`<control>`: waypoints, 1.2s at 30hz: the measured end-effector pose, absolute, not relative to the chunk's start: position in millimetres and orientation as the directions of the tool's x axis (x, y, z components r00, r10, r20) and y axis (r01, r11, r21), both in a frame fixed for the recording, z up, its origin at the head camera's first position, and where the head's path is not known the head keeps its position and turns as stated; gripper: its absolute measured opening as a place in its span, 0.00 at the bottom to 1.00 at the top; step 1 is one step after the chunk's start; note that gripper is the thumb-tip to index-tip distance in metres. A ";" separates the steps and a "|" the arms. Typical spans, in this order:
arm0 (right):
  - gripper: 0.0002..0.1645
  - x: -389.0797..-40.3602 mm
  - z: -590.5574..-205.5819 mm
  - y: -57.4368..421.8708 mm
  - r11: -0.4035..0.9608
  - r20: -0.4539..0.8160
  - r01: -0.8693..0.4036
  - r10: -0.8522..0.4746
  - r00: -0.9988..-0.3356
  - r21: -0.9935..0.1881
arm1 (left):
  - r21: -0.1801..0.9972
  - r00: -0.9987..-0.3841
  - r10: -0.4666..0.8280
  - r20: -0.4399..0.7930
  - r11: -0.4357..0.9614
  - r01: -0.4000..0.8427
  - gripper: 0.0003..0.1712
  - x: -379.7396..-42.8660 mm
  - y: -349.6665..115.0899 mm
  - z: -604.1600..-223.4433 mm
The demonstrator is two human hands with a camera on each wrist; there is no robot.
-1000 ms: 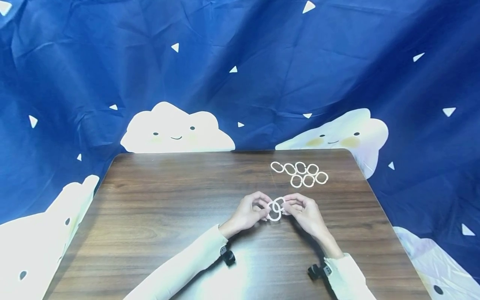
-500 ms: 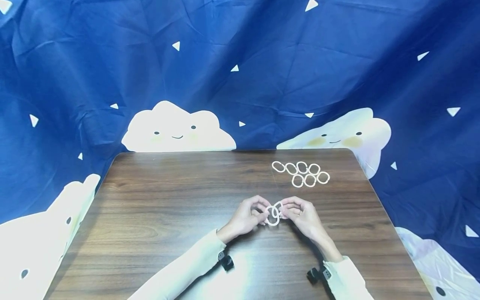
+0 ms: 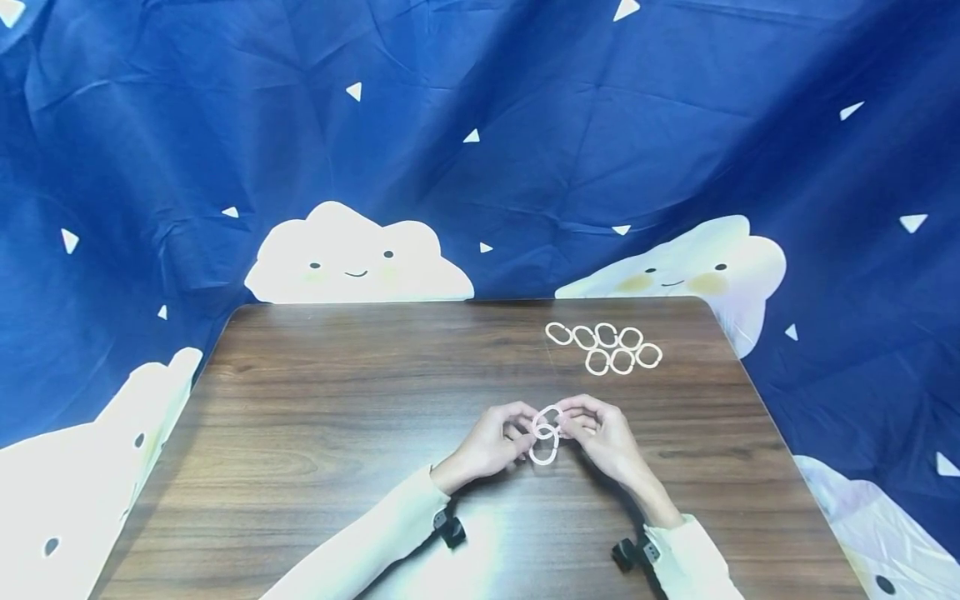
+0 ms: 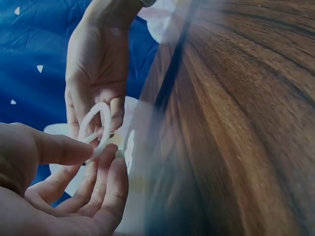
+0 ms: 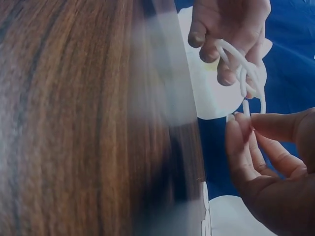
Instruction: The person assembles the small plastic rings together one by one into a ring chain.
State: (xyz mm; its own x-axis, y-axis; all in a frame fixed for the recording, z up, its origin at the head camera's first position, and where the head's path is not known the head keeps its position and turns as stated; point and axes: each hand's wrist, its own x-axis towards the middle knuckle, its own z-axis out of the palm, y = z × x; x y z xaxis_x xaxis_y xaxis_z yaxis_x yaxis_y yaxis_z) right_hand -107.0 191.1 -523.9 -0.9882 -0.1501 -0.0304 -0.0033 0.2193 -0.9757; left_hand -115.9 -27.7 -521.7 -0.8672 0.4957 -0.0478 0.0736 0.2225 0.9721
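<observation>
Between my two hands, above the tabletop, are two white plastic rings looped through each other. My left hand [image 3: 489, 440] pinches them at the left side, thumb against fingertips, where the lower ring [image 3: 543, 463] meets the upper one. My right hand [image 3: 606, 432] holds the right side of the upper ring [image 3: 551, 407] between thumb and fingers. In the left wrist view, a ring [image 4: 107, 127] stands up from the left thumb tip. Seen from the right wrist, the linked rings [image 5: 263, 102] reach from the right fingertips up to the left hand; the fingers partly hide them.
Several more white rings [image 3: 597, 373] lie in two rows on the wooden table [image 3: 360, 392], beyond the right hand. A blue curtain [image 3: 525, 150] with white clouds hangs behind the table's far edge. Small black cameras [image 3: 453, 531] sit at both wrists.
Both hands have come slightly nearer the body. The linked rings have turned between the fingers, so one now hangs below the other. The rings on the table have stayed put.
</observation>
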 end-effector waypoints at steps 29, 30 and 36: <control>0.06 -99.2 -526.9 179.7 0.352 -0.003 -0.097 -0.273 -0.962 -0.931 | 0.911 -0.809 0.585 -0.058 0.363 0.197 0.16 -96.3 -48.7 -535.2; 0.06 -99.1 -527.5 179.8 0.356 -0.002 -0.099 -0.273 -0.962 -0.929 | 0.910 -0.806 0.588 -0.061 0.364 0.197 0.16 -96.3 -49.0 -535.4; 0.06 -98.8 -529.8 179.6 0.375 0.007 -0.117 -0.282 -0.959 -0.919 | 0.911 -0.802 0.594 -0.066 0.363 0.194 0.16 -96.7 -51.7 -535.9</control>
State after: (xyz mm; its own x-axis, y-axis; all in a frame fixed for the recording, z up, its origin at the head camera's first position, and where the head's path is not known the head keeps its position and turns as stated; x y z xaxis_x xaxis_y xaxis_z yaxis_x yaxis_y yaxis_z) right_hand -98.8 179.6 -529.8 -0.9593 -0.2823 0.0067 -0.1169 0.3754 -0.9195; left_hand -96.7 -51.7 -535.9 -0.8018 0.5939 -0.0665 0.1936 0.3633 0.9113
